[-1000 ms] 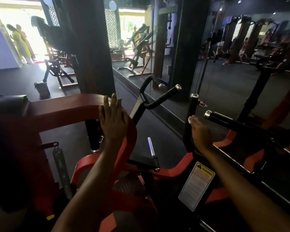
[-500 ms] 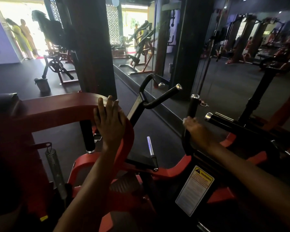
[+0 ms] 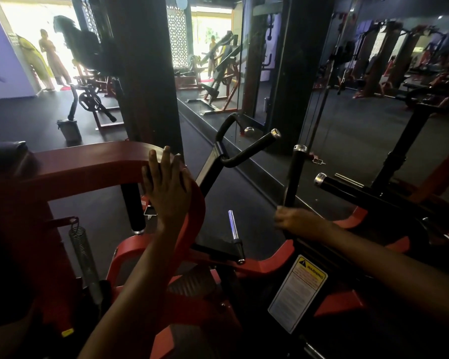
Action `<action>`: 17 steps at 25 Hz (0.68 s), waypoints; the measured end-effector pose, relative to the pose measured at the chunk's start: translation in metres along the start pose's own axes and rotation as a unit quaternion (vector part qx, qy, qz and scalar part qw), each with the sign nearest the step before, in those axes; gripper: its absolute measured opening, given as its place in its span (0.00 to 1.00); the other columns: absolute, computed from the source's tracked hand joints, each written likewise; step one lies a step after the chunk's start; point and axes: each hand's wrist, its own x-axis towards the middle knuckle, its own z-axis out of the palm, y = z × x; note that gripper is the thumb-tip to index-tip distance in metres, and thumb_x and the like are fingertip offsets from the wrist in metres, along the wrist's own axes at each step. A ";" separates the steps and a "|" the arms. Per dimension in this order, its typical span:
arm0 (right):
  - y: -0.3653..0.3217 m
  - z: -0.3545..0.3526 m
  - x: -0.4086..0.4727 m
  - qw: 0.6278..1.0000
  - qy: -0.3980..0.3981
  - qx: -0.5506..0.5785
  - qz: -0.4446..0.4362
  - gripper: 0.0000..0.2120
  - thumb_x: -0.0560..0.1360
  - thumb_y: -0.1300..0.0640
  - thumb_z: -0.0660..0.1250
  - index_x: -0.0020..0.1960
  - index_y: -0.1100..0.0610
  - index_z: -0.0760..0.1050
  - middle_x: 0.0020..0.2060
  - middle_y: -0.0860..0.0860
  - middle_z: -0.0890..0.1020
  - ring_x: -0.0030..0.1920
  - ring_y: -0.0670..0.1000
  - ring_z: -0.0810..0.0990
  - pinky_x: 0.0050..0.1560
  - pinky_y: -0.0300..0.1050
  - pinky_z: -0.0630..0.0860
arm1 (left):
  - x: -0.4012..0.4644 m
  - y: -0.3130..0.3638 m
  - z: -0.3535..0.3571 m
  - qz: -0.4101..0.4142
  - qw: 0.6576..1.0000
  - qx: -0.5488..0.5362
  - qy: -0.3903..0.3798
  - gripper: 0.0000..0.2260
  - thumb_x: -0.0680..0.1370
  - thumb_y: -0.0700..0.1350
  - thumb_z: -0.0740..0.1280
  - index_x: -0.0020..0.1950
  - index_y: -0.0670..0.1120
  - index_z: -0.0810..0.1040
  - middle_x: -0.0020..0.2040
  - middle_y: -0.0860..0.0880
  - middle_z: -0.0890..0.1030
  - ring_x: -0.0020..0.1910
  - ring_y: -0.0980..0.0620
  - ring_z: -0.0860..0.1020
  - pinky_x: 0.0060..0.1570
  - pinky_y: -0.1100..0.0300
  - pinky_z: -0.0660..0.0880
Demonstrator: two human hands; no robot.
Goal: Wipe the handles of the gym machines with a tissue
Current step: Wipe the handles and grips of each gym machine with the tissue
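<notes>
An upright black handle (image 3: 295, 174) with a chrome cap rises from the red machine at centre right. My right hand (image 3: 300, 221) is curled round its lower part, a little blurred. No tissue shows in that hand; whatever lies under the fingers is hidden. My left hand (image 3: 166, 185) rests flat, fingers straight, on the curved red frame arm (image 3: 88, 164) at centre left. An angled black handle (image 3: 248, 151) stands between the two hands, and another black handle with a chrome cap (image 3: 347, 186) lies to the right.
A chrome weight peg (image 3: 232, 224) and a warning label (image 3: 297, 291) sit below the handles. A spring (image 3: 82, 244) hangs at the left. A dark pillar (image 3: 145, 73) and a mirror wall (image 3: 360, 112) stand ahead. A bin (image 3: 69, 129) and two people (image 3: 51, 58) are far left.
My right hand has slid down the upright handle from near its middle to its base. My left hand has stayed on the red frame arm.
</notes>
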 end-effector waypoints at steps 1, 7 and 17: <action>0.016 -0.005 0.008 0.997 0.044 0.037 0.059 0.10 0.64 0.68 0.74 0.44 0.59 0.82 0.45 0.57 0.82 0.49 0.57 0.83 0.49 0.46 0.79 | 0.000 0.000 0.000 0.003 1.000 0.000 0.001 0.17 0.82 0.47 0.55 0.68 0.45 0.72 0.74 0.43 0.69 0.75 0.41 0.57 0.75 0.51 0.41; 0.006 -0.013 -0.001 0.985 -0.072 0.132 0.088 0.14 0.77 0.65 0.61 0.62 0.59 0.76 0.65 0.53 0.75 0.69 0.51 0.68 0.70 0.42 0.61 | 0.003 0.001 -0.002 0.013 1.000 0.008 0.016 0.17 0.82 0.47 0.56 0.67 0.45 0.75 0.73 0.43 0.70 0.75 0.41 0.59 0.75 0.52 0.41; -0.015 0.001 0.001 0.649 0.156 0.512 0.541 0.09 0.78 0.65 0.60 0.50 0.59 0.78 0.40 0.54 0.80 0.43 0.54 0.79 0.43 0.45 0.75 | -0.002 -0.001 0.001 -0.002 1.000 0.004 0.002 0.17 0.83 0.49 0.53 0.68 0.46 0.73 0.74 0.44 0.68 0.74 0.40 0.59 0.75 0.52 0.38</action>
